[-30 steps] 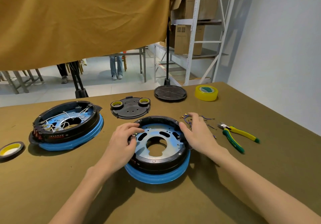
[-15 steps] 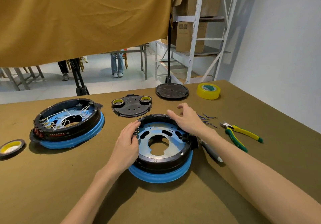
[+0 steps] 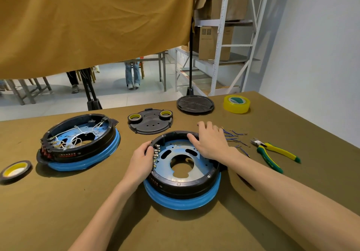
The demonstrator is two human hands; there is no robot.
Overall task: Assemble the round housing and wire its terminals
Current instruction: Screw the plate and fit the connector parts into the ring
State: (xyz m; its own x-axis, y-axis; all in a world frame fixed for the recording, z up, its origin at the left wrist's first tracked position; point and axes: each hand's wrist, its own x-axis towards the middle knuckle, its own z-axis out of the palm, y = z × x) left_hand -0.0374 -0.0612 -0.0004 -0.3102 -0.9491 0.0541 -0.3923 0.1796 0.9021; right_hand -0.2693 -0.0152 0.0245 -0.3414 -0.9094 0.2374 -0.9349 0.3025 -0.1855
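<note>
Right hand (image 3: 211,143) shifted from the housing's right rim to its far rim, fingers relaxed and spread. Left hand (image 3: 141,161) grips the left rim. Housing (image 3: 183,165) at table centre; terminals bare. Wires (image 3: 234,136) unattached, just right.

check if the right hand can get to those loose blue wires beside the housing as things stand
Probably yes. The right hand rests open on the far rim of the round black housing on its blue ring, and the thin blue wires with metal ends lie on bare table just right of it, nothing between them.
</note>
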